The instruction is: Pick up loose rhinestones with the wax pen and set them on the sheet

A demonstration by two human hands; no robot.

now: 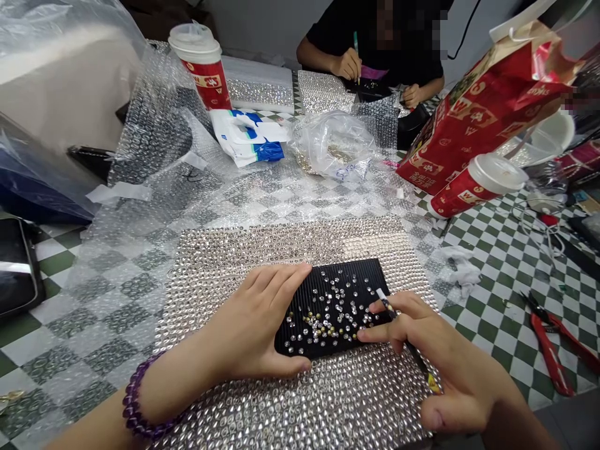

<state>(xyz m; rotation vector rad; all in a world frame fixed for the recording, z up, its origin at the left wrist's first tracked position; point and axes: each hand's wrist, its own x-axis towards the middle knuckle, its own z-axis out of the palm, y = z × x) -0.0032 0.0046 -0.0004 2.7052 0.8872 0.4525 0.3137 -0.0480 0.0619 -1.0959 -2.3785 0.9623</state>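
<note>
A black ridged tray (347, 278), strewn with loose rhinestones (335, 306), lies on a sheet covered in rows of silvery rhinestones (281, 406). Some loose stones are clear and shiny; others show a yellowish side. My left hand (253, 319) spans the tray's left end, fingers along the far edge and thumb at the near edge. A slim dark pen with a pale tip and yellow marks (417, 359) is held between the fingers of my right hand (435, 350). Two fingertips of that hand reach over the tray's right side, among the stones.
Beyond the sheet are bubble wrap (154, 206), a wipes pack (248, 137) and a plastic bag of stones (332, 147). Red cups (201, 69) and a paper bag (482, 106) stand around. Red-handled pliers (548, 350) lie right. Opposite, a person's hand (349, 64) holds a pen.
</note>
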